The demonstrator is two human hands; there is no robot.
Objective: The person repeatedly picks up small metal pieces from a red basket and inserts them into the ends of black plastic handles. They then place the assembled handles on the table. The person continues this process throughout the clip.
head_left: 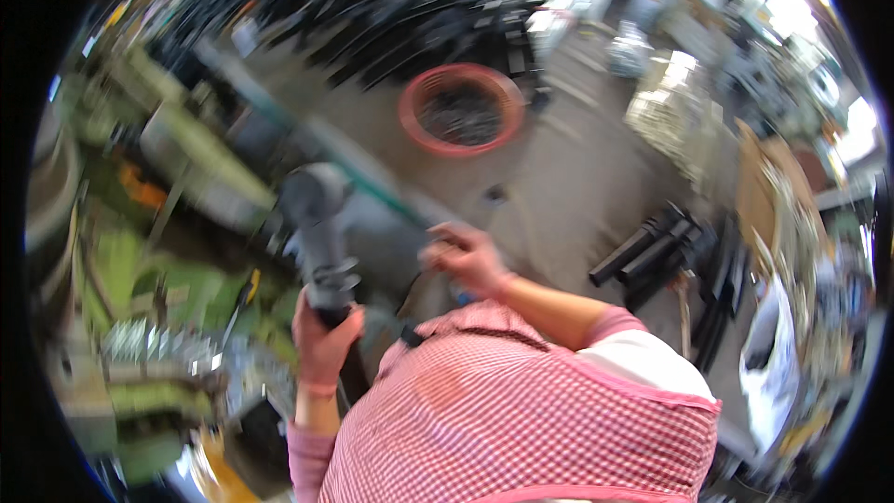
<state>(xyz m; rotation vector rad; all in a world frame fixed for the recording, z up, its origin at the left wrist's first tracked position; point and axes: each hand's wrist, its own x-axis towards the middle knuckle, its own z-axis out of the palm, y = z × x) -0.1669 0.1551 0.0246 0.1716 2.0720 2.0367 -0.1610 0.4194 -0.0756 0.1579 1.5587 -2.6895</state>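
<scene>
My left hand [326,340] is wrapped round the dark lower end of a long grey tool-like piece [321,233]. Its rounded dark head points away from me; motion blur hides its exact kind. To the right, in front of my pink checked apron [521,401], my right hand [468,259] is raised with its fingers curled inward. Whatever those fingers pinch, if anything, is too small and smeared to make out. The two hands are apart.
A red plastic basket [461,112] with dark small pieces inside stands on the floor ahead. Black tubes [652,247] lie to the right, near a white sack [771,363]. Green machinery [186,298] fills the left side. Long black pieces [410,33] are piled at the back.
</scene>
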